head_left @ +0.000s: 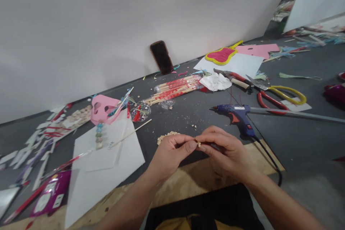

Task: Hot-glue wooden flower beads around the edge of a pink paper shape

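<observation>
My left hand [175, 151] and my right hand [225, 149] meet above the table's front edge, both with fingers closed in a pinch. Between their fingertips sits a small cluster of pale beige bits [199, 144], too small to make out exactly. Just behind my left hand lies a pile of small beige bits [165, 137], partly hidden by that hand. A few loose crumbs of the same colour [194, 126] lie beyond the fingertips. To the right of my right hand rests a blue hot glue gun [238, 113] with a long glue stick in its back.
Behind are packaged wooden sticks [175, 88], a crumpled white tissue [215, 81], pliers [234, 76], yellow-handled scissors [285, 91] and a phone [161, 56] against the wall. At left lie white paper [99, 183], a pink mask [104, 106] and a purple packet [52, 194]. The glue gun's cord [271, 158] hangs over the front edge.
</observation>
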Motion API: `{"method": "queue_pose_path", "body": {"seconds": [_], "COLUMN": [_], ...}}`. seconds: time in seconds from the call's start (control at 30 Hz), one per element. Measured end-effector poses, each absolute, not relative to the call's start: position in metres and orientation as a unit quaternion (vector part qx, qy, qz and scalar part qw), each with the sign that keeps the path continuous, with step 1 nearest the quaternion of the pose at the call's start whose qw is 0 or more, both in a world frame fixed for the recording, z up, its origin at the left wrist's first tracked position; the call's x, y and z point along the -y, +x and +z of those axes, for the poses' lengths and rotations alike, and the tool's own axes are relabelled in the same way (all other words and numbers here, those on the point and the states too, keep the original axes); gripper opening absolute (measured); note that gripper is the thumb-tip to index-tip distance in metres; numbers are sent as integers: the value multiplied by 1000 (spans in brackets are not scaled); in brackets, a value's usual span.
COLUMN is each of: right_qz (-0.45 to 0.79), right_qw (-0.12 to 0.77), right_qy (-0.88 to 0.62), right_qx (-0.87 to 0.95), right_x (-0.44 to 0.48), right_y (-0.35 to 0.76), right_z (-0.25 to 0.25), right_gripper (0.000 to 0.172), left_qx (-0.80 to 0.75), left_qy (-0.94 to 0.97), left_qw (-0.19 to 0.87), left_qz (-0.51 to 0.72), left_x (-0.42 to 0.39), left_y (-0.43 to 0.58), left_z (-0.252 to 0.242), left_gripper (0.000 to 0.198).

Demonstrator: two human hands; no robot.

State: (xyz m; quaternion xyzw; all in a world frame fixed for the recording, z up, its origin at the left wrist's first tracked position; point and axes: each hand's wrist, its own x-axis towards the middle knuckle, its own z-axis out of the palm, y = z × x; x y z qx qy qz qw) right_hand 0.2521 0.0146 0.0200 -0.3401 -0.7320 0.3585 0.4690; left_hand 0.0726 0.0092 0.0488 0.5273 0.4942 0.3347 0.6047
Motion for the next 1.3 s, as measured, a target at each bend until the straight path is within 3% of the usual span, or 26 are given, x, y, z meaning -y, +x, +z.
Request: {"method": "queue_pose_path", "body": {"seconds": [0.2,0.33,0.43,0.6,0.8,0.87,0.97,1.03,1.17,1.3], "right_qz": [355,371,364,291,197,161,100,84,76,71], "right_qw": [456,450,438,427,460,403,229,158,101,101], "right_qy": [-342,-347,-340,-386,-548,-553,-513,-488,-461,-457], "right_qx": [741,734,748,764,671,711,821,854,878,881], "right_x": [-13,-11,-13,-27,-46,-57,-74,-83,-87,-81], "right_y": [251,251,252,265,291,293,287,281,272,275], "right_z": [19,15,17,40,67,60,40,27,14,12], "right_gripper": [19,32,24,10,18,19,17,18,18,22], "left_qx": [-486,-480,-483,-542,-632,-617,-563,-529,-519,-536], "left_qy": [524,516,521,597,639,689,784,824,839,833], "left_qw": [614,626,624,518,371,318,225,180,152,127], "left_qz": [337,334,326,285,233,208,134,89,63,52], "left_x": [-9,-9,-9,-9,-17,-22,-27,-29,-32,-34], "left_y": [73,73,71,56,35,38,51,62,76,77], "left_z": [46,43,41,42,39,39,36,32,23,22], "left_gripper": [21,20,22,29,20,19,17,19,21,22]}}
